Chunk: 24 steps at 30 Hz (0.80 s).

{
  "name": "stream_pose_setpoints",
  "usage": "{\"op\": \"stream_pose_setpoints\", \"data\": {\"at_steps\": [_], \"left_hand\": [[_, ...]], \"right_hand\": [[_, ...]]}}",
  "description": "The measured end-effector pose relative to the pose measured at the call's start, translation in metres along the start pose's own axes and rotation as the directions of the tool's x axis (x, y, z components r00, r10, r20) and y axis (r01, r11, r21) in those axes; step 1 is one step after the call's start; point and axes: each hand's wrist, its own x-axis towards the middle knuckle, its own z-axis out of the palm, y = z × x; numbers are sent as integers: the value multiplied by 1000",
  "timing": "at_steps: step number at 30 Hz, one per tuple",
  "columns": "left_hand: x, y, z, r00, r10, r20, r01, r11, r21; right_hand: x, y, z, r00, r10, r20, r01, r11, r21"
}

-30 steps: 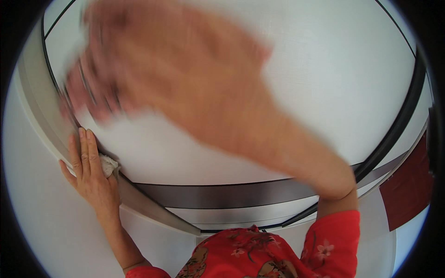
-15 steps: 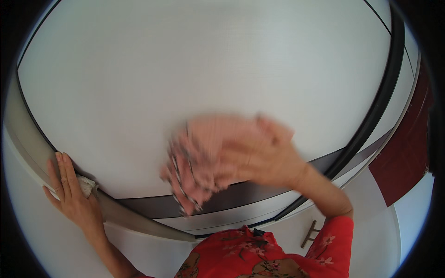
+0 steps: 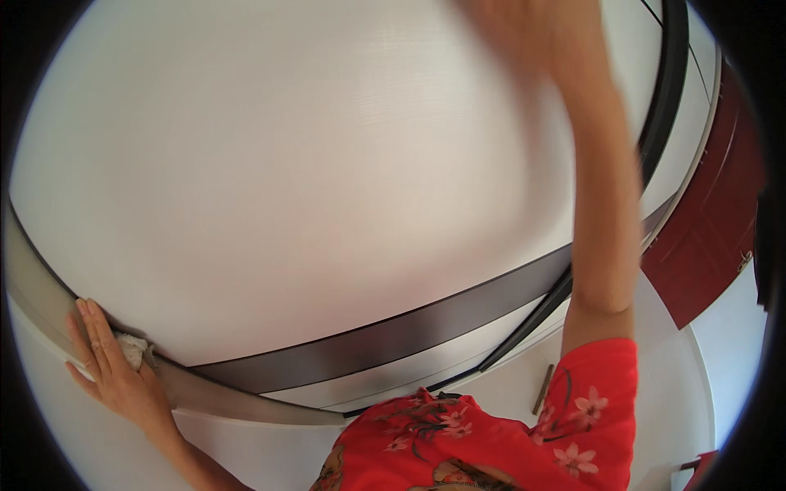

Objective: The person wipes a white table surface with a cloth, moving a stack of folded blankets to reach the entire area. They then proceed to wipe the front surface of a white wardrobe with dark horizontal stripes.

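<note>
My left hand (image 3: 115, 376) rests on the beige edge (image 3: 217, 394) of a large white panel (image 3: 311, 180), its fingers stretched along that edge. A crumpled whitish cloth (image 3: 133, 350) is tucked at its thumb side, between the hand and the panel; the thumb itself is hidden. At the top of the picture, my right hand (image 3: 532, 37) is smeared by motion over the white panel, with the arm reaching far up. Its fingers run out of the picture, and whatever it holds does not show.
A dark grey strip (image 3: 409, 335) runs along the panel's near side. To the right stand a black curved edge (image 3: 667, 98) and a dark red door (image 3: 708, 213). Below, a brown wooden piece (image 3: 543, 391) lies partly behind my red floral sleeve (image 3: 598, 401).
My right hand has swept from the middle up to the top, and the pink cloth it held is out of view. The view has shifted; my left hand stays on the edge.
</note>
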Motion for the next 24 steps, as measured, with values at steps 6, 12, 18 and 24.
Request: {"op": "stream_pose_setpoints", "data": {"at_steps": [6,12,18,24], "left_hand": [[-6,3,7,1000,-22,0,22,1000,-1],[-4,1,10,998,25,-52,-26,999,-26],[-6,0,12,996,35,-77,-35,999,-3],[-2,-1,5,999,9,-38,-8,1000,16]], "right_hand": [[-158,-94,-78,894,167,415,-208,977,56],[-282,-160,-133,710,117,695,-309,938,157],[-172,-96,-82,860,-140,491,16,968,249],[-39,-3,-23,976,-165,143,146,980,135]]}}
